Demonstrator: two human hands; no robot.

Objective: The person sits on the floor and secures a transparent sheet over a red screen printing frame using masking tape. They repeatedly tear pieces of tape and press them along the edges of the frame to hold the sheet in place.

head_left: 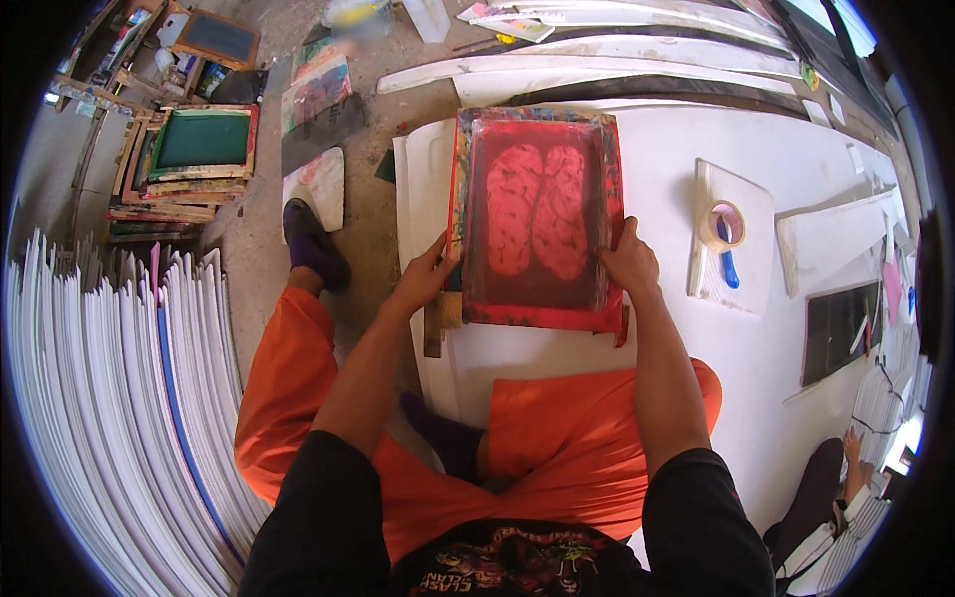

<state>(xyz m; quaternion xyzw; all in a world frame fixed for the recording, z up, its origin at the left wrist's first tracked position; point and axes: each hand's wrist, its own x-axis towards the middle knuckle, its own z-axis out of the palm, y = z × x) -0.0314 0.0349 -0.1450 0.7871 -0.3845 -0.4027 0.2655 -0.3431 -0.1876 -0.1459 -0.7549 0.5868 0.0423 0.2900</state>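
In front of me a screen-printing frame (542, 214) with red, ink-stained edges lies over the white sheets. Two long, rounded pink shapes with dark marks show side by side in its dark red mesh. My left hand (428, 274) holds the frame's left edge near the lower corner, its fingers partly hidden by the rim. On the right edge, my right hand (632, 261) is closed, thumb up on the rim and the other fingers partly out of sight. A wooden piece (435, 323) sticks out beneath the lower left corner.
A tape roll (721, 227) and a blue tool (730, 269) rest on a pale board (704, 279) to the right. Several stacked frames (204, 139) stand far left, above upright white sheets (109, 398). Another person's hand (853, 445) shows at lower right.
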